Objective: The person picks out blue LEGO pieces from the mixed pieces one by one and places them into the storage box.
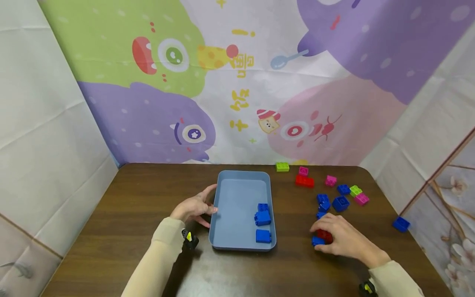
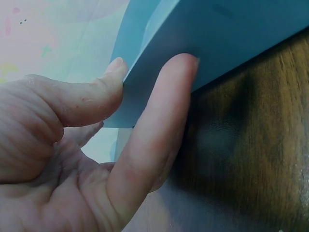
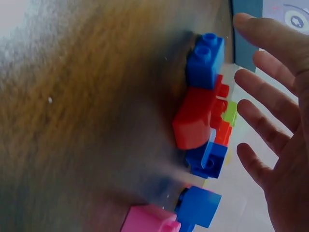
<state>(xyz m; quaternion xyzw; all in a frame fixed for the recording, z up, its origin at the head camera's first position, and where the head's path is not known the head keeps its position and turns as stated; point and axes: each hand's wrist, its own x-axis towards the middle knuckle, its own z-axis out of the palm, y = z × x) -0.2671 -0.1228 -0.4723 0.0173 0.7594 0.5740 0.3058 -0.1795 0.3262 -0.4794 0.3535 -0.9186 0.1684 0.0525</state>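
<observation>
My left hand holds the left side of a blue-grey tray. In the left wrist view the thumb lies at the rim and another finger on the outer wall. Three blue bricks lie in the tray, along its right side, one of them a blue brick near the front corner. My right hand hovers over a red brick and a blue brick on the table. In the right wrist view its fingers are spread apart beside the red brick, with nothing gripped.
Beyond the right hand lie more blue bricks, a long red brick, pink bricks and green bricks. One blue brick sits at the table's right edge. A printed cloth hangs behind the table.
</observation>
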